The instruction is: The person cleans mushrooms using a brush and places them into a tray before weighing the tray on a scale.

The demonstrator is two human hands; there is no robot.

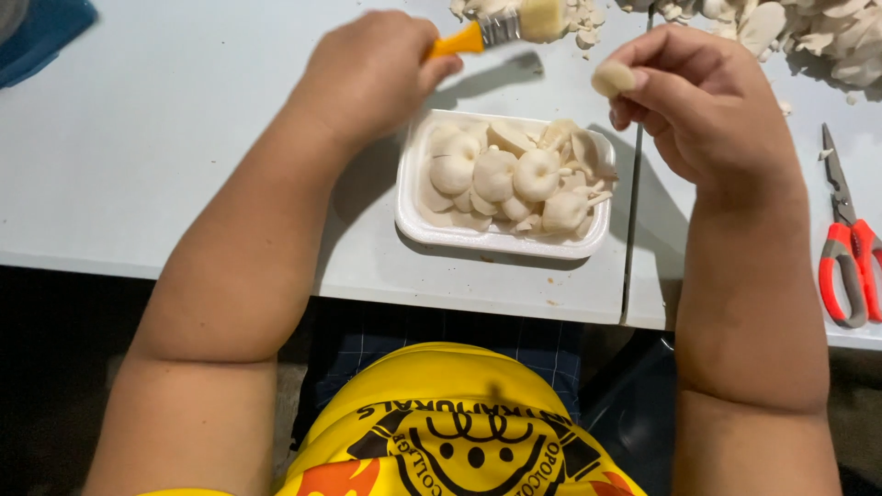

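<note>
Right hand (703, 101) pinching mushroom (613, 79) above tray (413, 197)

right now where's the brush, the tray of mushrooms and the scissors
brush (514, 22), head view, on the metal band and bristles past the left hand
tray (411, 197), head view, on its bare white left rim
scissors (850, 266), head view, on the red and grey handles

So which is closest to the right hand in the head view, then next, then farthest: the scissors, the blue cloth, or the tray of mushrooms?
From the right hand:
1. Tray of mushrooms, just below-left.
2. Scissors, at the right edge.
3. Blue cloth, far top-left corner.
</note>
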